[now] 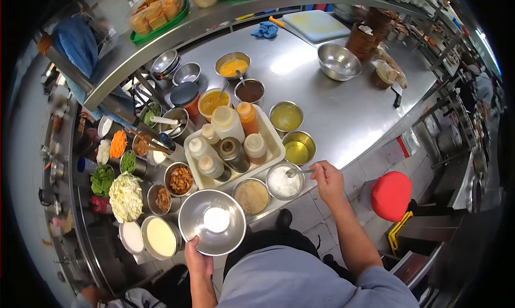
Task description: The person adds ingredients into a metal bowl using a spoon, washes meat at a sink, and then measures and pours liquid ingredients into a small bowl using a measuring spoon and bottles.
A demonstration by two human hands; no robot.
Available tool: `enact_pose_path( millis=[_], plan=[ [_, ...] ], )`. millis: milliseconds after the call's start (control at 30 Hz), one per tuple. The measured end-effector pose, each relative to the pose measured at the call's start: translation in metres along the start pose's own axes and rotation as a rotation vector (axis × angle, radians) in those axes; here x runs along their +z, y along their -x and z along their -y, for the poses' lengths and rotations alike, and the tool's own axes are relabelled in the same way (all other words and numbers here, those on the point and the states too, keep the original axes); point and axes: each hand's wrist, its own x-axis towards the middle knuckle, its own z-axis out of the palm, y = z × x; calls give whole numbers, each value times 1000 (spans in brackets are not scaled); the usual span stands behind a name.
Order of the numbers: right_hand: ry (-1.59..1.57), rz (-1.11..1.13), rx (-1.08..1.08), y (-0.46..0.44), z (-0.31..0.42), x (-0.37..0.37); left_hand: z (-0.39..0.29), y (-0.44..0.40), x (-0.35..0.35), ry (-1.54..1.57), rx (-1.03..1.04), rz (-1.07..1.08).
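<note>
My left hand (198,258) grips the rim of a steel mixing bowl (193,230), whose inside shows only a bright reflection. A spoon (303,171) is pinched in my right hand (328,182), its head down in a steel container of white powder (284,184). Left of that powder stands a container of tan granules (251,197). Behind them a cream-coloured basket (278,147) holds several squeeze bottles (227,123). Two steel pots of yellowish liquid, one farther (286,117) and one nearer (298,148), stand right of the basket.
Shredded cabbage (126,196), carrot strips (118,144) and a tub of pale yellow cream or liquid (161,237) are on the left. Farther back are an empty-looking bowl (339,62) and a cutting board (316,26). An overhead shelf (214,14) crosses the back. A red-topped stool (391,196) stands right.
</note>
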Motion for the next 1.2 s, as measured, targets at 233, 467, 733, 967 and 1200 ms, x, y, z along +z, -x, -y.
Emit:
enact_pose_path(
  millis=[233,467,733,967,1200],
  plan=[
    [32,30,-16,-4,-15,10,0,-14,-3,-62,54,34],
    [-241,11,184,-1,-35,23,1,-21,-5,7,92,32],
    [-596,-78,341,-10,-30,-11,15,-26,1,7,65,26],
    [-700,11,174,7,58,0,21,-25,33,-74,32,90],
    [-232,-2,-51,1,22,-5,19,-27,33,-91,14,77]
  ],
)
